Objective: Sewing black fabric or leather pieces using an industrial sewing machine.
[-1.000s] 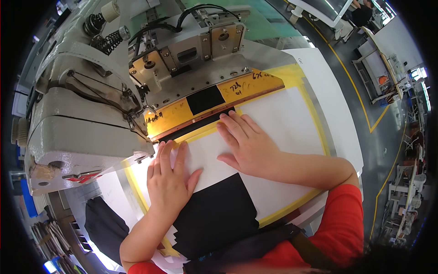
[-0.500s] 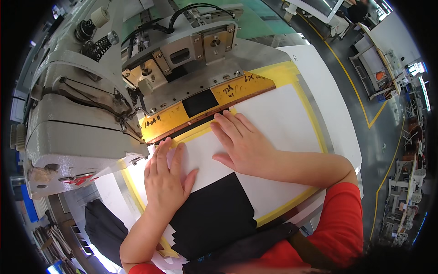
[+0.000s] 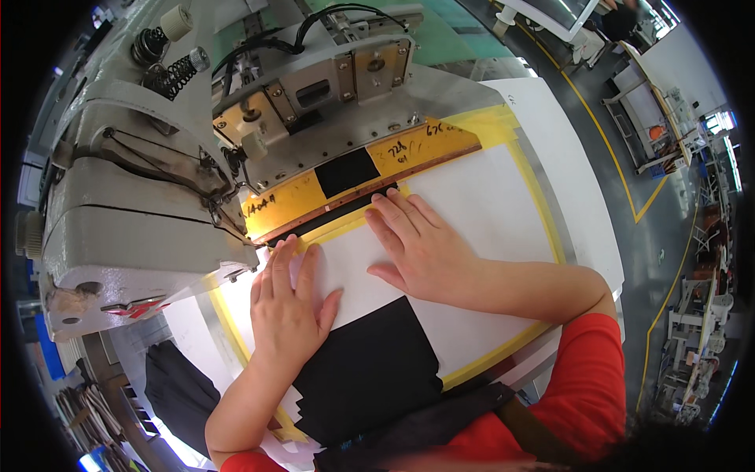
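Observation:
My left hand (image 3: 288, 308) lies flat on the white work surface (image 3: 487, 228), fingers stretched toward the needle end of a grey sewing machine (image 3: 149, 228). My right hand (image 3: 425, 245) also rests flat, fingers spread, its fingertips at the far end of a narrow black fabric strip (image 3: 338, 214). The left fingertips touch near the strip's other end. Along the strip's far side runs a yellow clamp plate (image 3: 409, 156) with handwritten marks and a black patch (image 3: 346, 175). Between my forearms, close to my body, black fabric pieces (image 3: 373, 366) lie on the surface.
Yellow tape (image 3: 543, 208) borders the white surface. More black fabric (image 3: 179, 389) hangs at the lower left. Behind the clamp plate stands a metal carriage (image 3: 314, 94) with black cables. To the right are a floor with yellow lines and a workbench (image 3: 641, 110).
The clamp plate and its carriage have shifted slightly right and away from my hands. More of the black strip shows along the plate's edge. Both hands stay nearly in place.

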Action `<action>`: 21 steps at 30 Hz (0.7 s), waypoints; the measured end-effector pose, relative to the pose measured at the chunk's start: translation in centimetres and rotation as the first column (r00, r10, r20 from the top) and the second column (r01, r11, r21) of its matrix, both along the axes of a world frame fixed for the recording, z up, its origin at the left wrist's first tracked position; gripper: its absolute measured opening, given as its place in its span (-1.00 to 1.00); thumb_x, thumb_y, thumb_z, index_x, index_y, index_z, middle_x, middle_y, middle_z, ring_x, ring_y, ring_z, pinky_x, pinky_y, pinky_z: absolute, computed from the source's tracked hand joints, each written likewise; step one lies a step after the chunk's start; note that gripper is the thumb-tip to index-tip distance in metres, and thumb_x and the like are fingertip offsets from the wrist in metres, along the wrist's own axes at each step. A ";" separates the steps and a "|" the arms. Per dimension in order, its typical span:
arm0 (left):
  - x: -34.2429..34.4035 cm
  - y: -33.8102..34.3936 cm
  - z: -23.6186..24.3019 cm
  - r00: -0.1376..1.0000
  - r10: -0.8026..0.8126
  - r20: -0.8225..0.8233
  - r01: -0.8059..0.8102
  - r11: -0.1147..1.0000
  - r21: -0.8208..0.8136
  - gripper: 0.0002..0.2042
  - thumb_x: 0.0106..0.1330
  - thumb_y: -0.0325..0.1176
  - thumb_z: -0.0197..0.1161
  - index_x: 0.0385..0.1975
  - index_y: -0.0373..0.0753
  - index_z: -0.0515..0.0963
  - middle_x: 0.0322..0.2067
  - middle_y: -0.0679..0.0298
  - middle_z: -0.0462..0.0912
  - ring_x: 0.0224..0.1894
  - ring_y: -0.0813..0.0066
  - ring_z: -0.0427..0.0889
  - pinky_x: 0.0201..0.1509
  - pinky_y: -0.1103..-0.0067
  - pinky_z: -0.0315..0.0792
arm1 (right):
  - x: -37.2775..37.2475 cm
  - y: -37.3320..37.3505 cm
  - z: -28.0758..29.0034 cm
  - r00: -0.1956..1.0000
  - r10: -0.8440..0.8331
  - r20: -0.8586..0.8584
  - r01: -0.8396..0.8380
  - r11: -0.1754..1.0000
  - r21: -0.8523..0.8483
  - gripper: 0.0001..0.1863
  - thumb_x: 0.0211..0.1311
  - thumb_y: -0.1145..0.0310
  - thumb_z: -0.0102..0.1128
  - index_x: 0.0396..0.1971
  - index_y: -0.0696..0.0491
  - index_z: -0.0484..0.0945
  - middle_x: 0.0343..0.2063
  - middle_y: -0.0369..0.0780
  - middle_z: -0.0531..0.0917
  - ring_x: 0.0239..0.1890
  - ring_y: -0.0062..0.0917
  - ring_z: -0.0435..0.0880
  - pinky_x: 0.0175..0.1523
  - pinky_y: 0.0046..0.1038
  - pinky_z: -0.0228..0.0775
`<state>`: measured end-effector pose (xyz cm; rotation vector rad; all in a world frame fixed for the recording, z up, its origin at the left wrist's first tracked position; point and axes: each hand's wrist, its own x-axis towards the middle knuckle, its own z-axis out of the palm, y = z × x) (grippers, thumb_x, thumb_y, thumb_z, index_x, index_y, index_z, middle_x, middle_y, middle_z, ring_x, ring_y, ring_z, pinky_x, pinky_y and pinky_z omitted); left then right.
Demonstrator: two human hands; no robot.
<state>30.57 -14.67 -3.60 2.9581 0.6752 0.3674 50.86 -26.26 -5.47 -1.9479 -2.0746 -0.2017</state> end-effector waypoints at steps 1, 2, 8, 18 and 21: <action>0.0 -0.1 0.1 1.000 0.000 0.002 0.000 1.000 0.003 -0.42 0.12 -0.12 0.32 0.14 -0.26 0.42 0.17 -0.01 0.36 0.18 0.01 0.42 0.16 0.25 0.34 | 0.0 0.0 0.3 1.000 0.000 0.002 0.000 1.000 0.003 -0.31 0.15 0.03 0.22 0.09 0.31 0.38 0.12 0.11 0.38 0.20 -0.04 0.37 0.33 -0.12 0.11; 0.0 -0.3 0.1 1.000 0.007 0.007 -0.007 1.000 0.001 -0.43 0.11 -0.15 0.33 0.12 -0.26 0.43 0.17 0.00 0.37 0.17 0.01 0.42 0.16 0.24 0.34 | 0.1 -0.1 0.5 1.000 0.016 0.008 -0.016 1.000 0.008 -0.33 0.15 0.04 0.23 0.08 0.28 0.40 0.10 0.08 0.40 0.17 -0.08 0.40 0.29 -0.13 0.16; -2.9 -3.0 3.4 0.996 -0.081 0.044 0.088 0.981 -0.171 -0.51 0.00 -0.29 0.45 -0.04 -0.24 0.48 0.02 0.12 0.48 0.06 0.08 0.50 0.04 0.26 0.38 | -3.8 -4.3 3.5 0.921 0.270 -0.281 -0.345 0.899 -0.268 -0.46 0.11 0.09 0.29 0.01 0.12 0.48 -0.11 -0.14 0.48 -0.06 -0.29 0.50 0.02 -0.30 0.37; -5.3 -5.9 2.1 0.999 0.028 0.047 -0.011 0.947 -0.320 -0.56 -0.07 -0.28 0.49 -0.17 -0.21 0.52 -0.25 0.24 0.48 -0.21 0.23 0.50 -0.19 0.40 0.41 | -4.7 -3.9 2.6 0.818 0.200 -0.540 -0.413 0.857 -0.309 -0.65 0.06 0.23 0.34 -0.18 0.04 0.51 -0.28 -0.25 0.50 -0.21 -0.40 0.52 -0.10 -0.37 0.43; -6.0 -5.4 2.6 0.997 0.049 0.058 -0.023 0.923 -0.384 -0.54 -0.10 -0.26 0.50 -0.17 -0.19 0.51 -0.28 0.24 0.46 -0.24 0.23 0.51 -0.19 0.39 0.42 | -4.5 -3.9 3.1 0.810 0.225 -0.541 -0.437 0.847 -0.303 -0.62 -0.01 0.31 0.39 -0.16 0.04 0.52 -0.26 -0.27 0.50 -0.14 -0.40 0.50 -0.07 -0.39 0.44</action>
